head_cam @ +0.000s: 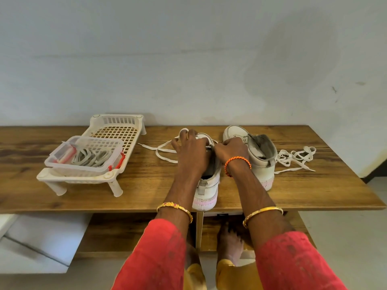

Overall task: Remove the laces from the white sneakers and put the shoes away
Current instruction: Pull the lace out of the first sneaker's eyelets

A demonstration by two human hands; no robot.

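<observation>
two white sneakers stand on the wooden table [62,201]. both hands work the near sneaker [206,185]: the left hand [189,151] curls over its laces [165,150], which trail out to that hand's left, and the right hand [229,150] pinches the lace at the tongue. the second sneaker [259,155] sits just right of the right hand, its one loose lace [295,156] piled beyond. far left of the left hand, one clear box [83,155] rests on one white rack [117,130].

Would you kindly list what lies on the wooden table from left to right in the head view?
White rack holding the clear container → sneaker being unlaced under both hands → second sneaker → loose lace.
</observation>
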